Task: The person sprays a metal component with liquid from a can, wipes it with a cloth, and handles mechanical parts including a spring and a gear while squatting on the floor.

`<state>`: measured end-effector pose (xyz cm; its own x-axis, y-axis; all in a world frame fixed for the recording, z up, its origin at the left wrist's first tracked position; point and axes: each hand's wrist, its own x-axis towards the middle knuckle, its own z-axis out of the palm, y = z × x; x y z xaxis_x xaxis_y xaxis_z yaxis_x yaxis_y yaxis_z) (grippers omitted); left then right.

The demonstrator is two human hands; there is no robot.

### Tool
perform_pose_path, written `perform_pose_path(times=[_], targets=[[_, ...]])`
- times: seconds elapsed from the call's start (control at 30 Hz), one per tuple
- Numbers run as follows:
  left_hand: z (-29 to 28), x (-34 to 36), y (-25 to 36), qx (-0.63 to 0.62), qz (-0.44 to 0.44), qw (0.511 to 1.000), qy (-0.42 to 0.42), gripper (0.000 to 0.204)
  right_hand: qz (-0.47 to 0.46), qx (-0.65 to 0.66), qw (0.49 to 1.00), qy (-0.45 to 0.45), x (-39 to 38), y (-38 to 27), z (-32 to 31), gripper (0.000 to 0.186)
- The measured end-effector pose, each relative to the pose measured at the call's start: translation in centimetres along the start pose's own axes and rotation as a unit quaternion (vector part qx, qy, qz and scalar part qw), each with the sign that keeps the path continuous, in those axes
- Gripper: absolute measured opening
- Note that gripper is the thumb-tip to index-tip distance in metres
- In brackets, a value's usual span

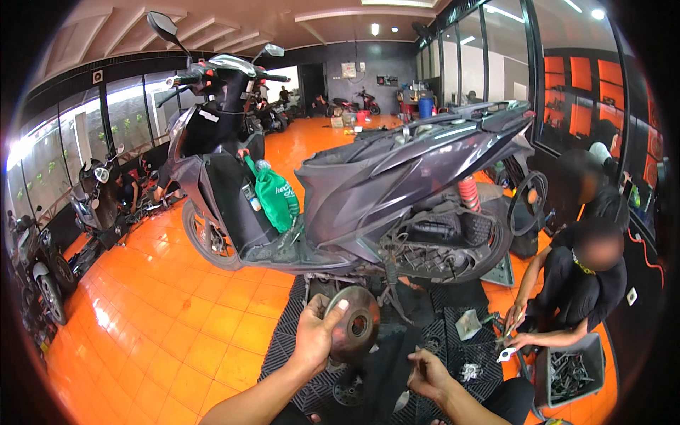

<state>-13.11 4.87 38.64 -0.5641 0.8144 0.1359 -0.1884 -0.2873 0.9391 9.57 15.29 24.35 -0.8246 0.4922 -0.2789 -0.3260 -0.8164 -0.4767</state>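
Note:
My left hand [316, 340] grips a round, brownish metal clutch bell [352, 322] by its left edge, with the thumb across its face. The bell has a hole at its centre and is held up above the black mat. To its right, the fingers of my right hand [428, 375] are pinched together at the edge of a black cloth [386, 379]. This cloth hangs between my hands, below the bell. Just beyond stands a dark grey scooter [382, 191], its side opened near the rear wheel so that the drive parts show. A perforated metal disc [347, 393] lies on the mat below.
A black ribbed mat [283, 354] covers the orange tiles [177, 333]. At right, a co-worker [584, 283] squats, handling a small metal part beside a grey bin [575, 368] of tools. A green bag [275, 198] hangs on the scooter. Other motorbikes [99, 195] stand at left.

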Motion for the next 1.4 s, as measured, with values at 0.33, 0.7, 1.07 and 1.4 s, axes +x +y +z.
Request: perform_pose_path(times=[0.33, 0.7, 1.07, 1.4], targets=[[1.0, -1.3, -1.9, 0.137, 0.005, 0.990, -0.029, 0.028, -0.278, -0.325, 0.904, 0.000, -2.7, 1.0, 9.4, 0.049], [5.5, -4.6, -1.5, 0.380, -0.001, 0.909, -0.168, 0.048, -0.404, -0.522, 0.739, 0.129, -3.8, 2.1, 7.6, 0.046], [5.3, -4.6, -1.2, 0.377, 0.039, 0.905, -0.195, 0.048, -0.505, -0.602, 0.594, 0.172, -1.9, 0.7, 5.4, 0.047], [4.0, -3.7, -2.1, 0.414, 0.077, 0.871, -0.253, 0.050, -0.616, -0.732, 0.290, 0.028, -2.3, 0.2, 4.5, 0.039]])
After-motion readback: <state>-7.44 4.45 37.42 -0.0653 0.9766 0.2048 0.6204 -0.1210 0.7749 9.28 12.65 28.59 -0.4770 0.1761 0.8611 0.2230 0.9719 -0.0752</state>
